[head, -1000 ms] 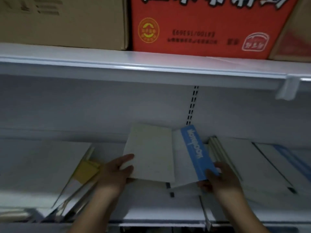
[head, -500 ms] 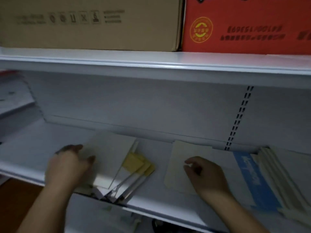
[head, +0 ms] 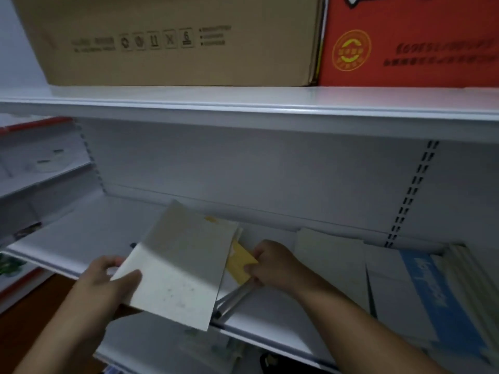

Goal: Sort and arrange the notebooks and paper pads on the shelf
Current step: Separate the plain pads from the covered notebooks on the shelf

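left hand (head: 108, 279) clamped on pale notebook (head: 183, 265) above shelf (head: 81, 238); right hand (head: 272, 263) pinching yellow pad (head: 239, 261)

A shop: white slotted display shelving (head: 243, 109), stock cartons (head: 172, 39) above, stationery below.

I see a pale notebook (head: 178, 268) tilted up off the white shelf (head: 81, 238). A yellow pad (head: 239, 261) peeks out beside it. More notebooks (head: 421, 287) lie flat at the right.
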Tool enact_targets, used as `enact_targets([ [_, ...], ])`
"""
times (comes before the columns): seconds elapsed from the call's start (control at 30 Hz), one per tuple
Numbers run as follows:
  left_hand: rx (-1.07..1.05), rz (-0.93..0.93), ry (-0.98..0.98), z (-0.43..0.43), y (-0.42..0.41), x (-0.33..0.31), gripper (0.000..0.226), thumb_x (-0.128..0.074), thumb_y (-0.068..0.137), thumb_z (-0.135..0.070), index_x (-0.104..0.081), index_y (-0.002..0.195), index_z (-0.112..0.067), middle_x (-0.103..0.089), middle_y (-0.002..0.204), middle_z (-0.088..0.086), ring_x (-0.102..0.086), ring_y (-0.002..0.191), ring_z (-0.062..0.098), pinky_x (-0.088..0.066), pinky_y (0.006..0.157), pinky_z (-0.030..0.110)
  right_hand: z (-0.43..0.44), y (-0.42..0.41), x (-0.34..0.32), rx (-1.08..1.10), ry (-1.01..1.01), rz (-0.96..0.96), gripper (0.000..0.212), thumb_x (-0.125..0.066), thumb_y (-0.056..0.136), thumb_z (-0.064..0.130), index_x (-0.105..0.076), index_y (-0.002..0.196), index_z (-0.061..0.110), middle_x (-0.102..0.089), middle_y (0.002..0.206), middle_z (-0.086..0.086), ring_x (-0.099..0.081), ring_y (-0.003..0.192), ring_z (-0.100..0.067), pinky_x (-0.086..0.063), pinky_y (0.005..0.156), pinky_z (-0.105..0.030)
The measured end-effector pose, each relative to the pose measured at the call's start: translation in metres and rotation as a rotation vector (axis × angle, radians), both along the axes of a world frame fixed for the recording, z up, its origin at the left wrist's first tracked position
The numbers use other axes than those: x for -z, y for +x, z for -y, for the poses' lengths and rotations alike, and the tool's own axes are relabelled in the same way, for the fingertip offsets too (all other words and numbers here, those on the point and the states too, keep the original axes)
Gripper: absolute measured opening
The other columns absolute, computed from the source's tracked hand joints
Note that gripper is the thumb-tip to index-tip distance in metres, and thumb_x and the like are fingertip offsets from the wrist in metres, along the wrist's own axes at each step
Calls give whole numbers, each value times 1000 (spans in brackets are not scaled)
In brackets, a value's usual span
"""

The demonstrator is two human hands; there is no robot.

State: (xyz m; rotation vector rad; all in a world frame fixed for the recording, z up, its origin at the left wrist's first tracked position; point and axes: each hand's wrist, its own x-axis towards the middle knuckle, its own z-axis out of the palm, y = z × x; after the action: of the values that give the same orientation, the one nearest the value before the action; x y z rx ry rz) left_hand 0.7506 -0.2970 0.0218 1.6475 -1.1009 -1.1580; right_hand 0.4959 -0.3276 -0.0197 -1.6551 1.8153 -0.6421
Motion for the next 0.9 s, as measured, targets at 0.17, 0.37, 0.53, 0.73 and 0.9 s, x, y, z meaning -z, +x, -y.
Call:
enact_targets([
  [0.17,107,-211,-161,-1,-77,-1,28,-53,90,-5,-49,116,-15,-63,93,8,-62,80,31,-52,79,47,-59,-67,-9,270,-111,400,14,-57,81,6,-50,78,18,-65,59,-8,-59,45,-13,-40,44,-23],
  [0.37,326,-306,-159,11,-190,36,28,-51,89,2,-49,112,-13,-59,97,10,-57,78,23,-54,44,22,-144,-169,8,821,-231,466,10,-59,85,0,-51,86,5,-60,46,-4,-57,35,-13,-45,39,-22],
  [0.53,454,151,-232,15,-242,81,46,-60,82,3,-45,125,-5,-57,123,24,-59,103,34,-51,85,40,-181,-203,24,758,161,-256,26,-62,81,41,-48,72,21,-55,73,0,-57,78,-24,-40,65,-30],
  [0.73,415,383,-548,15,-194,45,36,-66,78,-8,-63,113,-8,-60,121,14,-52,117,31,-36,100,27,-160,-201,0,748,112,-406,27,-49,85,54,-55,83,28,-67,96,-4,-61,90,-25,-42,68,-30],
  [0.9,119,785,-392,49,-76,24,46,-58,69,-37,-69,105,-9,-67,113,19,-62,98,38,-50,89,39,-90,-104,-3,289,-82,-229,15,-53,87,46,-54,94,33,-54,72,14,-56,75,-12,-43,66,-25],
])
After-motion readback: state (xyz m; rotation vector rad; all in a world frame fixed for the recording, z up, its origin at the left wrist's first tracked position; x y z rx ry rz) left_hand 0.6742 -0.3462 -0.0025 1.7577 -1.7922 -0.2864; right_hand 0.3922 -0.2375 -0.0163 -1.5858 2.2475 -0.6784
